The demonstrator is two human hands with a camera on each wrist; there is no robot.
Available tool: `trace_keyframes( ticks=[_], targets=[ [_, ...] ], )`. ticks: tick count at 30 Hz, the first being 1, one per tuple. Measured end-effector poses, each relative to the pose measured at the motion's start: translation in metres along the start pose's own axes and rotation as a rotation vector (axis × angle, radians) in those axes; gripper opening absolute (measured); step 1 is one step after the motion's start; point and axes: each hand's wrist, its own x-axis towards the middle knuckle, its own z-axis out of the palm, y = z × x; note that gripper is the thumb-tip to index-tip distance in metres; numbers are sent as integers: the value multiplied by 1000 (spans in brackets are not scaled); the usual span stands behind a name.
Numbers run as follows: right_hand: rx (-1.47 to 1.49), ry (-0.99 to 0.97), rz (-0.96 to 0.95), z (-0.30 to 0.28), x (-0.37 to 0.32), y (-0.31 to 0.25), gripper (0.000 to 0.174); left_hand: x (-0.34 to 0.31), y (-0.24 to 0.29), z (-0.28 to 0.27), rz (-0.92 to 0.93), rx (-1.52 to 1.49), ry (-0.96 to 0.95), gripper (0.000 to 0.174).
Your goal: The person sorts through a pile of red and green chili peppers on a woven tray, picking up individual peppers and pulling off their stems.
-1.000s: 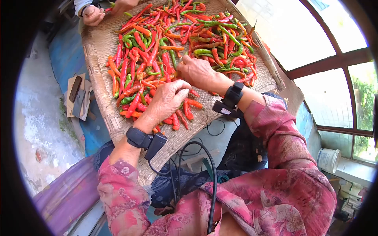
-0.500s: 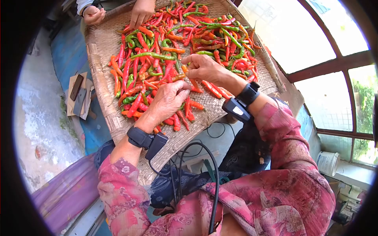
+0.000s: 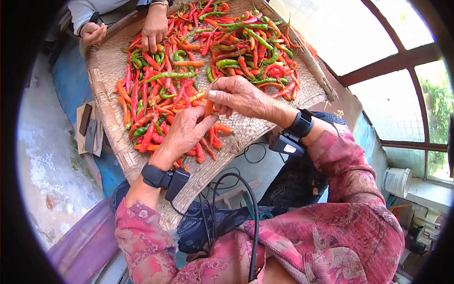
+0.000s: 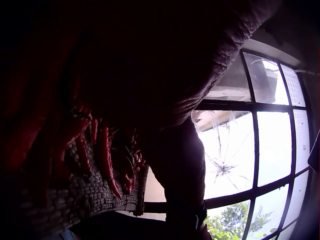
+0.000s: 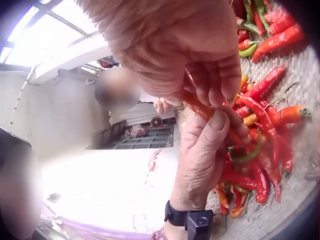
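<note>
An orange-red chili pepper [image 3: 208,108] stands between the two hands, above the near part of a woven tray [image 3: 106,102]. My right hand [image 3: 243,98] pinches its upper end between thumb and fingers. Lower down, the thumb and fingers of my left hand [image 3: 183,130] grip the same pepper, as the right wrist view shows with the pepper [image 5: 199,107] slanting from one hand to the other. Under and beyond the hands lies a heap of red, orange and green chili peppers [image 3: 165,75]. The left wrist view is mostly dark, with several red peppers [image 4: 106,160] on the weave.
Another person's hand [image 3: 154,29] reaches into the far left of the heap; their other hand [image 3: 93,33] is by the tray's corner. A second pepper heap [image 3: 255,47] lies at the right. Black cables [image 3: 255,213] hang over the lap. Windows [image 3: 388,104] stand at right.
My right hand has lifted from the heap with an orange pepper and brought it to my left hand, which now grips it too. The other person's hand has moved onto the peppers.
</note>
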Motion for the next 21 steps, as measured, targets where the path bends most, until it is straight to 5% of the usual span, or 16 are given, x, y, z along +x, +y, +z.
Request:
trace_keyframes(
  ticks=[6,8,10,12,15,17,21],
  targets=[
    [142,352,-52,-38,2,-16,28,0,-12,6,38,-152,82,27],
    [385,439,-167,-64,-1,-19,24,0,-9,6,52,-108,108,24],
    [964,530,-242,-86,4,-7,20,0,-8,4,76,-54,148,18],
    [1121,529,-310,-92,6,7,18,-2,-2,0,123,-32,177,16],
    [935,457,-56,-72,-3,-8,16,-7,11,-13,140,45,226,13],
    [858,496,-79,-58,-11,-19,18,-5,8,-19,175,97,311,13],
    [535,460,-180,-64,-25,-28,26,9,19,-42,170,498,180,21]
  ],
)
